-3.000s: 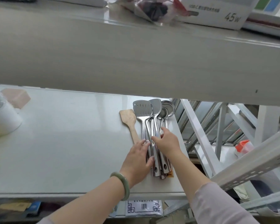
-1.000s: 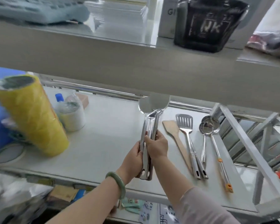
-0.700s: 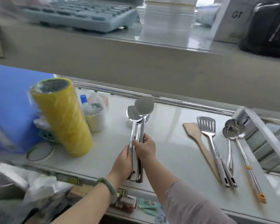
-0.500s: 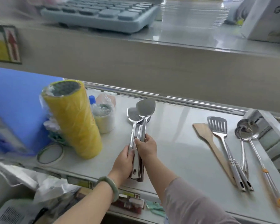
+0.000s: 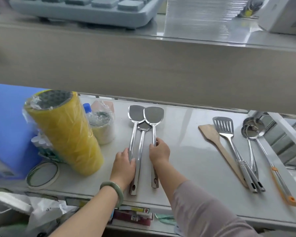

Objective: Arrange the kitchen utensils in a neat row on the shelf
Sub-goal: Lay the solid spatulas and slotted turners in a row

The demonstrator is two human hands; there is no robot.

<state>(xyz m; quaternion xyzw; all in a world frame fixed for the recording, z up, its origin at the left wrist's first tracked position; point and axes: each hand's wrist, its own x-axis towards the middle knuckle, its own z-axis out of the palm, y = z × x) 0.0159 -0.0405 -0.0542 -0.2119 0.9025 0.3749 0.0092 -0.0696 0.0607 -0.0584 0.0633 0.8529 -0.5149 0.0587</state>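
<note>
Three steel spatulas lie on the white shelf [image 5: 186, 159], heads pointing away from me. My left hand [image 5: 124, 165] grips the handle of the left spatula [image 5: 132, 134]; a middle spatula [image 5: 141, 141] lies against it, its head partly hidden under the other two. My right hand [image 5: 159, 153] holds the handle of the right spatula [image 5: 153, 127], set a little apart. Further right lie a wooden spatula [image 5: 217, 142], a slotted steel turner [image 5: 229, 139] and two ladles [image 5: 253, 134], one with an orange-tipped handle.
A yellow wrapped roll [image 5: 65, 134] stands just left of my left hand, with a wrapped white jar [image 5: 102, 127], a blue board [image 5: 5, 130] and a tape ring [image 5: 43, 174] near it. The upper shelf's thick edge [image 5: 161, 74] overhangs the work area. A white frame strut [image 5: 287, 130] bounds the right end.
The bundle of steel spatulas, held upright-together in both hands half a second ago, now lies on the shelf spread apart, the right one drawn rightward. The other utensils stay put.
</note>
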